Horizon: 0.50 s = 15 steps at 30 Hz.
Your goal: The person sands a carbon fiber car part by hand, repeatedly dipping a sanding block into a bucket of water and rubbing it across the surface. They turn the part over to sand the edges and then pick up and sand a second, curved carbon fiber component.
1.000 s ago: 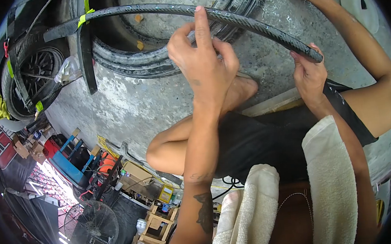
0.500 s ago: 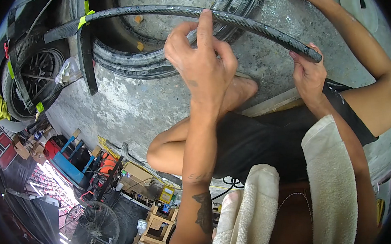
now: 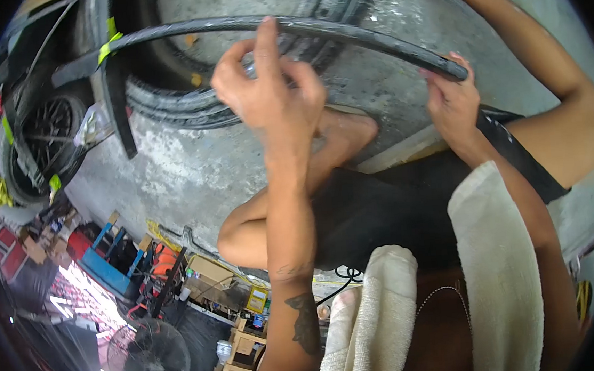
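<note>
A long, curved black trim strip with a carbon-fibre weave (image 3: 369, 38) arcs across the upper part of the view. My right hand (image 3: 454, 95) grips its right end, thumb and fingers around the edge. Further left, my left hand (image 3: 268, 83) has its index fingertip resting on the strip's surface, the other fingers loosely bent and apart. Yellow-green tape (image 3: 109, 48) wraps the strip near its far left end, where it crosses a black upright band (image 3: 118, 116).
A tyre (image 3: 183, 111) lies on the concrete floor (image 3: 163, 168) behind the strip. A spoked wheel (image 3: 52, 128) stands at the left with taped pieces. A fan (image 3: 148, 357), a blue frame (image 3: 104, 260) and wooden shelving (image 3: 243, 346) fill the lower left.
My left fingertip has slid a little leftward along the strip. The right hand keeps its grip on the end. The whole view has shifted slightly.
</note>
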{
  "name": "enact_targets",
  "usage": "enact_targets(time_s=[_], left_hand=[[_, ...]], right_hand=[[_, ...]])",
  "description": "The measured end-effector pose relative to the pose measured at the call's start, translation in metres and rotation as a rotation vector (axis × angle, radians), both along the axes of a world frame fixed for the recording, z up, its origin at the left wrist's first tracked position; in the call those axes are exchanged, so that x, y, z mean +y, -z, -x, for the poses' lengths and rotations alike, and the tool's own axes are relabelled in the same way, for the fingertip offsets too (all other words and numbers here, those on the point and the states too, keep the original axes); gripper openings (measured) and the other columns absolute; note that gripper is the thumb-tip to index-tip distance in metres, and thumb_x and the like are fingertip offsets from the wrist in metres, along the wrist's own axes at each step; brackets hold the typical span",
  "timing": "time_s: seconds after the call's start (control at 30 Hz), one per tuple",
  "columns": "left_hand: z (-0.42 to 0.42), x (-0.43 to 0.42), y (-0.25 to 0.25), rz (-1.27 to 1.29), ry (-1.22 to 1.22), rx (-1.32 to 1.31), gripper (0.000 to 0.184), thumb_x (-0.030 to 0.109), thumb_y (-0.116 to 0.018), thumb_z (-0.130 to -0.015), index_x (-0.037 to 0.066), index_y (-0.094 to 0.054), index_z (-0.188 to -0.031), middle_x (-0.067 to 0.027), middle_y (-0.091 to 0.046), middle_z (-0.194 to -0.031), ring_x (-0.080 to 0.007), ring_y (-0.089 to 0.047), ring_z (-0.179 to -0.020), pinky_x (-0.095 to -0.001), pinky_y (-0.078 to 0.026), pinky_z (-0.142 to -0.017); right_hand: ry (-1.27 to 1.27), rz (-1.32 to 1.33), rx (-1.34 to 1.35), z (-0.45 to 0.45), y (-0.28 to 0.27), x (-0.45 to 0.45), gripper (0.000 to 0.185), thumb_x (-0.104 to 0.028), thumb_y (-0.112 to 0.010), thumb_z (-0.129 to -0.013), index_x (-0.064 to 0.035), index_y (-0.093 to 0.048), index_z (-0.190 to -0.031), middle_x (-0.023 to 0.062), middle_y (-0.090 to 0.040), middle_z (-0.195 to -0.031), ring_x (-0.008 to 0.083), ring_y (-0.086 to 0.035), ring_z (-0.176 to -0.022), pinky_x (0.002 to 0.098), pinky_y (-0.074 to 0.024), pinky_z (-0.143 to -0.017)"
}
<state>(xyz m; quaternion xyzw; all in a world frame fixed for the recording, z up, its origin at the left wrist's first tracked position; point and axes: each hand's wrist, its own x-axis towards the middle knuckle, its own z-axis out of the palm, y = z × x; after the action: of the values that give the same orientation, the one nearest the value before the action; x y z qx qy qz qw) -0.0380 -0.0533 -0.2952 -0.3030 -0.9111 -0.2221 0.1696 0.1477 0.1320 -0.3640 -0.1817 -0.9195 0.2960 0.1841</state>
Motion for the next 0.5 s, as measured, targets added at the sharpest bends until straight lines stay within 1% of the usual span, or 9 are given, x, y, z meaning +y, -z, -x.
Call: enact_targets(time_s=[0.07, 0.13, 0.2, 0.27, 0.3, 0.37, 0.47, 0.5], left_hand=[[-0.004, 0.001, 0.001, -0.013, 0.021, 0.001, 0.061, 0.001, -0.064, -0.071, 0.012, -0.068, -0.131, -0.0151, -0.058, -0.108, -0.0333, -0.051, -0.104, -0.0461, -0.041, -0.092], [-0.009, 0.003, 0.000, 0.013, 0.047, -0.018, 0.063, 0.001, -0.065, -0.071, 0.012, -0.068, -0.133, -0.0154, -0.057, -0.108, -0.0330, -0.051, -0.104, -0.0448, -0.041, -0.092], [-0.014, 0.005, 0.001, 0.013, 0.040, -0.053, 0.064, 0.000, -0.064, -0.075, 0.017, -0.067, -0.137, -0.0174, -0.054, -0.108, -0.0324, -0.049, -0.103, -0.0421, -0.043, -0.091], [-0.018, 0.008, 0.000, 0.018, 0.051, -0.069, 0.065, 0.001, -0.064, -0.076, 0.017, -0.066, -0.139, -0.0176, -0.054, -0.109, -0.0319, -0.049, -0.102, -0.0415, -0.043, -0.091], [-0.020, 0.009, 0.000, 0.025, 0.052, -0.076, 0.065, 0.001, -0.064, -0.076, 0.017, -0.066, -0.139, -0.0176, -0.054, -0.109, -0.0319, -0.049, -0.102, -0.0415, -0.043, -0.091], [-0.024, 0.010, -0.001, 0.033, 0.056, -0.086, 0.065, 0.001, -0.064, -0.076, 0.017, -0.065, -0.139, -0.0177, -0.054, -0.109, -0.0319, -0.049, -0.101, -0.0415, -0.042, -0.091], [-0.029, 0.013, -0.001, 0.054, 0.110, -0.083, 0.065, 0.001, -0.064, -0.075, 0.016, -0.066, -0.139, -0.0179, -0.054, -0.108, -0.0320, -0.049, -0.101, -0.0414, -0.043, -0.091], [-0.032, 0.015, -0.001, 0.045, 0.129, -0.086, 0.067, 0.001, -0.064, -0.073, 0.015, -0.065, -0.139, -0.0159, -0.056, -0.109, -0.0321, -0.050, -0.104, -0.0438, -0.041, -0.093]], right_hand=[[-0.004, -0.013, -0.030, 0.000, -0.002, 0.002, 0.024, 0.008, -0.070, -0.077, -0.0053, -0.078, -0.096, 0.0102, -0.074, -0.113, 0.0269, -0.067, -0.110, 0.0469, -0.0418, -0.110], [-0.014, 0.029, 0.001, 0.003, -0.004, 0.001, 0.024, 0.007, -0.070, -0.077, -0.0059, -0.078, -0.095, 0.0083, -0.073, -0.114, 0.0255, -0.067, -0.109, 0.0463, -0.0423, -0.109], [-0.002, 0.027, -0.007, 0.004, -0.004, 0.000, 0.024, 0.007, -0.070, -0.076, -0.0059, -0.078, -0.095, 0.0072, -0.073, -0.113, 0.0256, -0.067, -0.107, 0.0466, -0.0427, -0.108], [-0.007, 0.023, 0.036, 0.005, -0.003, -0.001, 0.025, 0.008, -0.070, -0.075, -0.0057, -0.078, -0.095, 0.0067, -0.073, -0.112, 0.0255, -0.067, -0.105, 0.0470, -0.0430, -0.107], [-0.002, 0.022, 0.030, 0.004, -0.004, -0.001, 0.025, 0.008, -0.070, -0.075, -0.0057, -0.078, -0.095, 0.0067, -0.073, -0.112, 0.0255, -0.067, -0.105, 0.0470, -0.0430, -0.107], [-0.002, 0.063, 0.017, 0.004, -0.006, -0.001, 0.027, 0.008, -0.068, -0.078, -0.0058, -0.079, -0.097, 0.0113, -0.075, -0.112, 0.0284, -0.068, -0.108, 0.0483, -0.0435, -0.109], [-0.006, 0.066, 0.019, 0.005, -0.008, -0.001, 0.027, 0.008, -0.068, -0.077, -0.0061, -0.079, -0.098, 0.0112, -0.075, -0.112, 0.0288, -0.068, -0.108, 0.0485, -0.0436, -0.109], [-0.002, 0.067, 0.018, 0.005, -0.008, -0.001, 0.027, 0.008, -0.068, -0.077, -0.0061, -0.079, -0.098, 0.0112, -0.075, -0.112, 0.0288, -0.068, -0.108, 0.0485, -0.0436, -0.109]])
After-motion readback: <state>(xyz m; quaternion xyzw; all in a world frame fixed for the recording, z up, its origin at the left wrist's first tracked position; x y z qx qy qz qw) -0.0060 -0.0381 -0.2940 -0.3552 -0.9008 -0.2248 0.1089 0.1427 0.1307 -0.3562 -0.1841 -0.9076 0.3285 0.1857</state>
